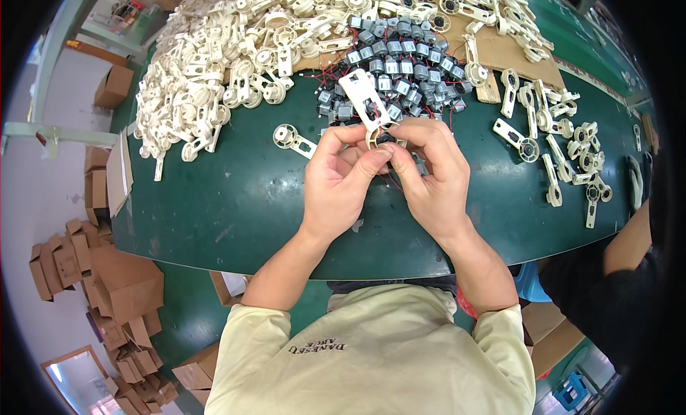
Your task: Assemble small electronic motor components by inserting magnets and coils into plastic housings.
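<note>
Both my hands meet above the middle of the green table (236,215). Between them is a cream plastic housing (363,97), its flat slotted handle tilted up and away from me and its round end among my fingertips. My left hand (336,179) pinches the round end from the left. With thumb and fingers closed, my right hand (437,176) grips the same end from the right. A dark part shows inside the ring, mostly hidden by my fingers. Just beyond lies a heap of small grey motors (404,65) with red wires. One loose cream housing (294,140) rests left of my hands.
A large pile of cream housings (207,72) covers the far left. Several more housings (554,129) lie at the right, some with dark centres. Cardboard (493,47) lies beneath parts at the back. Cardboard boxes (128,283) stand at left, and another person's arm (629,240) shows at right.
</note>
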The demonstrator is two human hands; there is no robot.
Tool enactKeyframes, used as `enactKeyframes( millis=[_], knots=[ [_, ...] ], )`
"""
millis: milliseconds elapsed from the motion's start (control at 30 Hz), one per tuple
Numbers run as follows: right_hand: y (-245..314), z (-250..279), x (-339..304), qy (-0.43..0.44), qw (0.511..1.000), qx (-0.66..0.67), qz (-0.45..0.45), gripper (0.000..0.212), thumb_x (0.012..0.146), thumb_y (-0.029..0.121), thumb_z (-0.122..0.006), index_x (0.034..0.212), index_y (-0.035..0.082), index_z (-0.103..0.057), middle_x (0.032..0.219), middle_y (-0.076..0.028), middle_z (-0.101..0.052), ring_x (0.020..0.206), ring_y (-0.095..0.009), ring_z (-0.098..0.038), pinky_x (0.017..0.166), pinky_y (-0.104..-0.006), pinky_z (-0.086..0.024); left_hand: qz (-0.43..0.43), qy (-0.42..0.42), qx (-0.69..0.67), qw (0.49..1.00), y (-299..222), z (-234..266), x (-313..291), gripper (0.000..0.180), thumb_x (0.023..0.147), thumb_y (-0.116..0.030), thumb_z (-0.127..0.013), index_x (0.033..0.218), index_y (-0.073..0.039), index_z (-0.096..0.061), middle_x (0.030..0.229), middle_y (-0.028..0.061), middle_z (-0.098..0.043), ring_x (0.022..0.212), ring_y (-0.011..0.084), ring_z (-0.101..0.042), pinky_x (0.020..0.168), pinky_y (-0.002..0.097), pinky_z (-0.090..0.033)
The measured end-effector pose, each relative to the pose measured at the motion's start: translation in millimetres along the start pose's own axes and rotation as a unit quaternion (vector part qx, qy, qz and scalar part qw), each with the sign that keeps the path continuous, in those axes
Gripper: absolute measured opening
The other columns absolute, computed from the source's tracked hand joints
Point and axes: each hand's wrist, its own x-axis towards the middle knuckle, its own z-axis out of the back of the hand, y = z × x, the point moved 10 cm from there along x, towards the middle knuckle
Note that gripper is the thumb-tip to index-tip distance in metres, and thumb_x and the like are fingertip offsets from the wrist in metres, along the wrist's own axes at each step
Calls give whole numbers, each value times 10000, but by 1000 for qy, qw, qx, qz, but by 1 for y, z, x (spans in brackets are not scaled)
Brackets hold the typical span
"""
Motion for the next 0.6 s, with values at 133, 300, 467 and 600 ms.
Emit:
enactKeyframes(
  millis=[133, 300, 467, 600],
  knots=[
    [14, 2, -2, 0, 996, -67, 56, 150, 807, 9, -729, 922, 23, -633, 968, -122, -630, 769, -235, -649, 606, -303, -540, 3, -8, -5, 1000, 2, 1, 0, 258, 927, -16, -628, 1140, 25, -489, 1035, 108, -638, 876, 129, -617, 782, 275, -535],
    [-12, 4, 1, -14, 992, 98, -72, 207, 838, 11, -718, 1005, 2, -596, 981, -96, -628, 808, -149, -653, 649, -273, -542, 7, -2, 4, 1000, 3, -3, 3, 295, 925, -12, -627, 1181, 25, -485, 1043, 107, -634, 888, 128, -616, 796, 265, -526],
    [-58, 86, 26, -122, 975, -62, -174, 268, 915, 137, -675, 1114, -14, -581, 946, -58, -655, 779, -96, -608, 663, -239, -481, -69, -42, 386, 919, -47, 44, 17, 386, 856, -21, -667, 1224, -18, -550, 1123, 100, -619, 1015, 177, -615, 845, 269, -490],
    [-79, 161, 32, -220, 932, -260, -120, 360, 915, 239, -672, 1153, -21, -598, 1000, -127, -665, 844, -196, -643, 751, -317, -517, -22, 7, 630, 777, -65, 96, 14, 491, 804, -46, -711, 1273, -105, -578, 1249, 124, -567, 1131, 275, -567, 871, 335, -487]
  ],
)
